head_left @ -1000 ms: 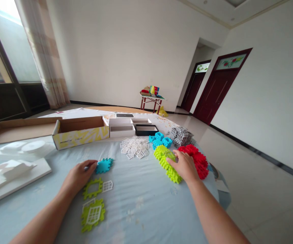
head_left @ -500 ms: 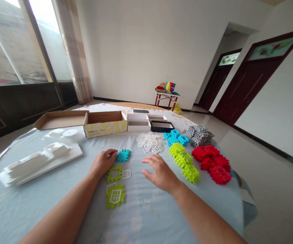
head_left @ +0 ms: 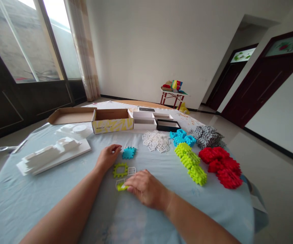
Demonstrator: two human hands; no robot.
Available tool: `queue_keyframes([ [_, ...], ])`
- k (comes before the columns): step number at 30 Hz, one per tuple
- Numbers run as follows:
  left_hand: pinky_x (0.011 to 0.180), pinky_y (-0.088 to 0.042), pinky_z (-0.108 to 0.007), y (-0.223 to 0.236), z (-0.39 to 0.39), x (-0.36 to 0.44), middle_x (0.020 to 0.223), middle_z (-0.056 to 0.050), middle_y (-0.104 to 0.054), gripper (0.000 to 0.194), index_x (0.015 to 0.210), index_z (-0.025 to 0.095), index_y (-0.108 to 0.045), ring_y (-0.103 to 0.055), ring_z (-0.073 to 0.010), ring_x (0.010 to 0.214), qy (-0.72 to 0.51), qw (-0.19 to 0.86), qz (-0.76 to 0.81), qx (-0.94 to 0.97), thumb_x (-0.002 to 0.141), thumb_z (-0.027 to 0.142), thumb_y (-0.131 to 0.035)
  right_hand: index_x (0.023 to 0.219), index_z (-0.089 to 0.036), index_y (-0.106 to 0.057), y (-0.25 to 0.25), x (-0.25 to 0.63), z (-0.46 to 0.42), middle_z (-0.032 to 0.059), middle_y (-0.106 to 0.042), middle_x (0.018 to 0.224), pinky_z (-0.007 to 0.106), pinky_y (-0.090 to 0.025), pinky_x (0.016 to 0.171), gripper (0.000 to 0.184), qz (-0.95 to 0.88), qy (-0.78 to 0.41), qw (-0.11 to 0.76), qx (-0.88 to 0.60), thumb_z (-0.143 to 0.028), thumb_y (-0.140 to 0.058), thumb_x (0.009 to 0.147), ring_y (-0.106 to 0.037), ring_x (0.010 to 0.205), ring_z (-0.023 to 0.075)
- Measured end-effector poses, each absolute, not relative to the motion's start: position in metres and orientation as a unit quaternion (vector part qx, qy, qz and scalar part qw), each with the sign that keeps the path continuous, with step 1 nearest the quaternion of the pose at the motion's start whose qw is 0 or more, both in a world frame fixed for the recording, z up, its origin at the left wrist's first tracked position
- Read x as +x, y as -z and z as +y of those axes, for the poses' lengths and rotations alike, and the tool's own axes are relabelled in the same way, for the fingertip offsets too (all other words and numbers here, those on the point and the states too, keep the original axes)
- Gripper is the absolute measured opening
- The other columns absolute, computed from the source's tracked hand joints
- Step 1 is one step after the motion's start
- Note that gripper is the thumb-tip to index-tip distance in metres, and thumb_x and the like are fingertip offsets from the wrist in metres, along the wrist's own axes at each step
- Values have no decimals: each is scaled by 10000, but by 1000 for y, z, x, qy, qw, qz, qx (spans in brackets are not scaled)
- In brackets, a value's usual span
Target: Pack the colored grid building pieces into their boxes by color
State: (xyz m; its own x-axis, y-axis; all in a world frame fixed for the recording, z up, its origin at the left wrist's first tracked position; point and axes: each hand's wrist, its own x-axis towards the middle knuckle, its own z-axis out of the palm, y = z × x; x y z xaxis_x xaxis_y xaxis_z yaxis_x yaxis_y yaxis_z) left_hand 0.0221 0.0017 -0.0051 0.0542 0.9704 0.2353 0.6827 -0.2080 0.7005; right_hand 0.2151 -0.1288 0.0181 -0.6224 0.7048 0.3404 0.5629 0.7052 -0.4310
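Note:
My right hand (head_left: 146, 188) pinches a lime-green notched block tile (head_left: 121, 187) at its right side, low over the tablecloth. The tile is tilted, and my fingers hide part of it. A white window piece (head_left: 120, 183) lies against the tile's far side. Just beyond are a lime-green square frame (head_left: 120, 170) with an open middle and another white window piece (head_left: 131, 170). My left hand (head_left: 110, 155) rests on the cloth, fingers loosely curled, a gap between thumb and fingers, nothing visible in them. Close to its fingertips, apart from them, is a blue notched tile (head_left: 129, 153).
Piles of white window pieces (head_left: 156, 140), blue (head_left: 179, 140), lime-green (head_left: 188, 159), red (head_left: 221, 166) and grey blocks (head_left: 207, 136) stand to the right. Behind are an open cardboard box (head_left: 113, 126) and small trays (head_left: 144, 123). White foam packing (head_left: 55, 154) lies at left.
My right hand has come left and down and taken hold of the near lime-green tile, tilting it. My left hand has drawn slightly off the blue tile. The view has shifted a little.

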Motion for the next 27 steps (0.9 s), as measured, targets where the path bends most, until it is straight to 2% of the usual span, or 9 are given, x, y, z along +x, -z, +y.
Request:
queue_keyframes([
  [4, 703, -462, -252, 8, 4, 21, 837, -34, -717, 391, 901, 173, -673, -627, -189, 763, -350, 211, 591, 696, 744, 451, -446, 860, -187, -603, -24, 233, -123, 7, -644, 759, 224, -404, 676, 340, -840, -194, 269, -429, -297, -290, 937, -573, 724, 126],
  [6, 715, -461, -257, 10, 5, 21, 834, -29, -717, 383, 891, 182, -675, -628, -192, 771, -348, 211, 589, 698, 739, 458, -457, 812, -183, -607, -21, 242, -118, 5, -622, 701, 221, -408, 637, 356, -826, -189, 268, -458, -305, -295, 933, -561, 678, 127],
  [10, 713, -463, -259, 12, 6, 20, 825, -23, -718, 386, 891, 192, -678, -630, -194, 772, -345, 211, 589, 700, 736, 470, -458, 990, -172, -600, -9, 249, -110, 73, -635, 906, 302, -420, 800, 244, -793, -111, 306, -515, -293, -418, 883, -553, 875, 182],
  [12, 711, -463, -259, 11, 6, 20, 821, -22, -718, 391, 890, 191, -680, -630, -193, 765, -344, 209, 590, 700, 736, 471, -454, 1090, -154, -561, -5, 248, -110, 104, -615, 991, 346, -415, 846, 324, -784, -95, 309, -530, -351, -487, 844, -531, 946, 212],
  [15, 699, -464, -253, 10, 6, 20, 811, -20, -721, 391, 888, 192, -681, -631, -191, 751, -341, 207, 592, 701, 731, 471, -456, 1141, -140, -536, -5, 244, -112, 121, -594, 1033, 383, -403, 872, 542, -788, -97, 287, -536, -479, -609, 724, -508, 986, 249],
  [18, 689, -464, -246, 8, 6, 20, 825, -19, -721, 392, 885, 195, -680, -633, -191, 755, -335, 206, 592, 703, 726, 478, -460, 1119, -171, -558, -6, 242, -114, 98, -600, 1009, 382, -399, 866, 572, -795, -103, 265, -536, -442, -700, 635, -507, 974, 250],
  [21, 701, -459, -247, 8, 7, 20, 847, -26, -720, 401, 890, 192, -678, -635, -196, 774, -328, 208, 591, 707, 729, 483, -454, 1114, -199, -563, -9, 244, -114, 70, -613, 996, 369, -399, 859, 532, -794, -117, 275, -529, -369, -716, 633, -514, 963, 235],
  [27, 695, -460, -243, 11, 13, 17, 847, -25, -722, 413, 899, 199, -678, -642, -203, 789, -316, 209, 591, 712, 729, 490, -439, 1129, -198, -547, -32, 273, -110, 72, -600, 1079, 373, -389, 910, 465, -751, -98, 357, -547, -363, -654, 707, -511, 1013, 222],
])
